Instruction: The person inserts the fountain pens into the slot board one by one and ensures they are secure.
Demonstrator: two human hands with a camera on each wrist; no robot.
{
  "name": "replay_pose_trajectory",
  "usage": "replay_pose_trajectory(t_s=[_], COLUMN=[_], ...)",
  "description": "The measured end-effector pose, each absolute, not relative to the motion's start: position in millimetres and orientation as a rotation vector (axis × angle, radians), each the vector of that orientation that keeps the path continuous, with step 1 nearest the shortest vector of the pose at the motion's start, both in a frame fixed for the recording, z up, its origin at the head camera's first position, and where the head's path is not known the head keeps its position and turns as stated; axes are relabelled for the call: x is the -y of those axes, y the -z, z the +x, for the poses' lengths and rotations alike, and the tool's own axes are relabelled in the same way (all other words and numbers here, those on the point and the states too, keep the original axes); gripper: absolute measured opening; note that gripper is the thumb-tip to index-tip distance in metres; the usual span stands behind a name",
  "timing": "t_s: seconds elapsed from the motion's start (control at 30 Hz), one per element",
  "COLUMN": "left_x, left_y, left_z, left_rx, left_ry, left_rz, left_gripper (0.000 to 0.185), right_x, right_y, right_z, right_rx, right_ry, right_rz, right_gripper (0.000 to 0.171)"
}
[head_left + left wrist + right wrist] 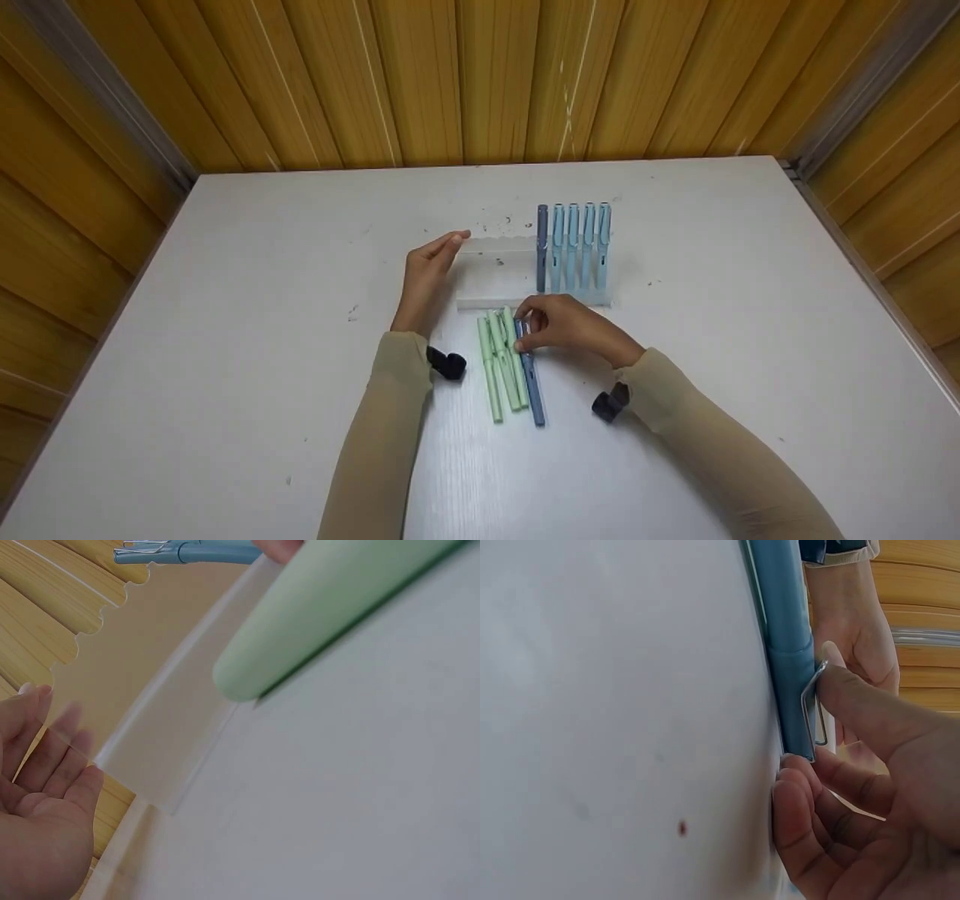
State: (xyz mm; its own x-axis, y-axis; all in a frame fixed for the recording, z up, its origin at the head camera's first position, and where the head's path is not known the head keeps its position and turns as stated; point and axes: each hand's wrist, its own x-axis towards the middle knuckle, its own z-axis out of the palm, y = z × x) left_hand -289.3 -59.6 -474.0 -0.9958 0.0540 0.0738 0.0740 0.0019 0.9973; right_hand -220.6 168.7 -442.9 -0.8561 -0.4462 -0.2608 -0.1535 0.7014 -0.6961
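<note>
The right hand (568,324) pinches the clip end of a dark blue pen (530,375), thumb on the metal clip, fingers curled at its cap. That pen lies on the white table (262,300) touching the right side of a row of green pens (501,364), just in front of the clear holder (495,274). The left hand (427,271) is open, fingers straight against the holder's left edge. Five blue pens (574,246) stand in the holder's right half; its left half lies open. Bare tabletop spreads widely on both sides.
</note>
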Motion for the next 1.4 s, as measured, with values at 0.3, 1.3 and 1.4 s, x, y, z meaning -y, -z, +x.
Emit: replay_pose_trajectory(t_s=[0.3,1.3,1.4], left_x=[58,59,59], left_y=[474,474,473], left_z=[-288,-289,-289], left_rx=[2.197,2.23,2.228], left_ry=[2.238,2.166,2.165], left_rz=[-0.134,-0.145,-0.144], left_gripper=[0.039,0.038,0.038], right_x=[-170,-176,-176], right_y=[444,433,430], right_z=[-219,-225,-226], right_rx=[-2.486,-2.422,-2.403], right_ry=[0.983,1.134,1.171], right_rz=[-0.433,-0.335,-0.313], right_gripper=[0.046,0.04,0.042])
